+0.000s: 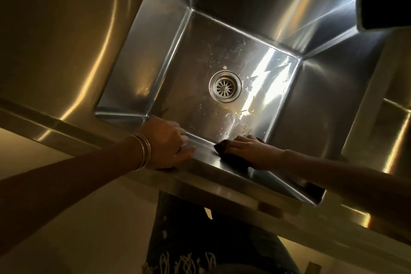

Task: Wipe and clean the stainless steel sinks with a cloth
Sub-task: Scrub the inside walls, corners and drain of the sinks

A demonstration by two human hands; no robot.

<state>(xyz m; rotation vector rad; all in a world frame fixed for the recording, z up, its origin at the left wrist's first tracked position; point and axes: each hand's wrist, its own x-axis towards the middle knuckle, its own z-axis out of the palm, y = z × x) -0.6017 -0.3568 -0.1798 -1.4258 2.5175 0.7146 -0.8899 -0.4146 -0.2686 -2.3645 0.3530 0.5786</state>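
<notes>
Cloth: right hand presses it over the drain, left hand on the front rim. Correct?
No. The head view shows the cloth under the right hand on the near inner wall of the sink, apart from the drain, which sits uncovered mid-floor. The left hand is on the front rim, as stated.

The left grip (169,144) wears a stack of thin, shiny metal bangles (144,151) round its wrist, lying close together; their number is hard to tell. The right grip (251,151) and both forearms are bare as far as they show. Below the front edge of the counter (222,187) is a dark garment (200,236) with an off-white pattern: small pale spots down its left side and looping, scribbled lines lower down. Its cut is lost in the dim light.
</notes>
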